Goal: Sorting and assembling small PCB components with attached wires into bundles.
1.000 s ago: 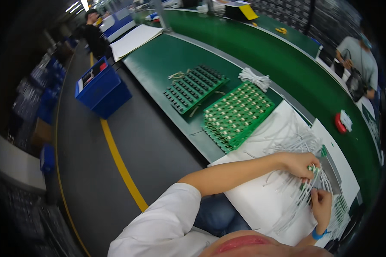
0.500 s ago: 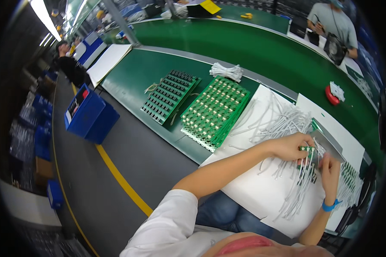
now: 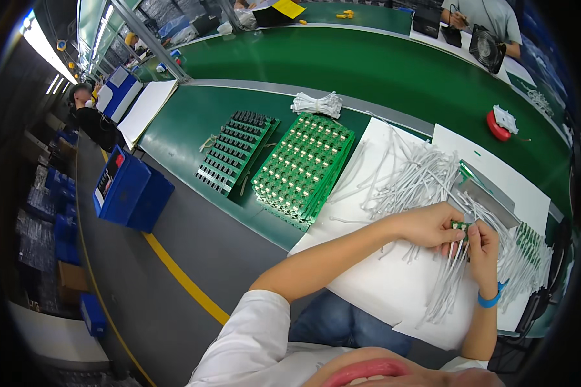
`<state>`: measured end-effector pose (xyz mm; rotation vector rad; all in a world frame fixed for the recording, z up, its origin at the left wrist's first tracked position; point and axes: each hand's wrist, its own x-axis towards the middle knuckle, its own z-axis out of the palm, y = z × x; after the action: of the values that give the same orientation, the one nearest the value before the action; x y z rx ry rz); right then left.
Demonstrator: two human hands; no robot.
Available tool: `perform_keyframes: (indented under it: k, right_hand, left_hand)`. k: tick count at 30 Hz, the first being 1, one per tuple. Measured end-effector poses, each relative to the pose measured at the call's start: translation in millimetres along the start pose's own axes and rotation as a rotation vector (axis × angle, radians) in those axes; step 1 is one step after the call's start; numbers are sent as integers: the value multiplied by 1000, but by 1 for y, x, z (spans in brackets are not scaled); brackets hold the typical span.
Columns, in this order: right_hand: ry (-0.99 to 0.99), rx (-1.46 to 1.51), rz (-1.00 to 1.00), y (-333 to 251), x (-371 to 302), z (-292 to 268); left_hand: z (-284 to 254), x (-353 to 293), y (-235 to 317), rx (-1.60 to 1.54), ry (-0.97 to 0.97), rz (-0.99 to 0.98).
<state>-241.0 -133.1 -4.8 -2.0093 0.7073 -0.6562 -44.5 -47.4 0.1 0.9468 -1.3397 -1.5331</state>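
Grey floor (image 3: 206, 242) with yellow stripe (image 3: 184, 278)

With the left forearm (image 3: 329, 255) slanting rightward, the left hand (image 3: 434, 226) pinches close beside the right hand (image 3: 484, 250), whose thumb points up.

Pretty bright over the table (image 3: 168, 138) — ceiling lamp (image 3: 48, 48) glaring past its far left corner, fisheye bowing its back edge — picture's rim fades black.
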Motion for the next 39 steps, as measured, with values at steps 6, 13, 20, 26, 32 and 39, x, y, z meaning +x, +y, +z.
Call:
perform_keyframes:
  k: [6, 13, 20, 26, 32, 39]
  right_hand:
    - [-164, 214, 134, 0, 3, -9]
    - [-116, 330, 174, 9, -1, -10]
    - [36, -465, -38, -15, 2, -6]
    - [94, -644, -119, -13, 1, 5]
    - [90, -629, -68, -11, 0, 1]
    - [145, -178, -142, -29, 2, 8]
  left_hand:
    - [3, 2, -2, -14, -17, 115]
    - [1, 1, -3, -68, 9, 129]
    - [-16, 3, 1, 3, 278, 54]
    - [-16, 3, 6, -34, 219, 53]
    - [-16, 1, 6, -71, 181, 16]
    - [-10, -6, 4, -93, 20, 15]
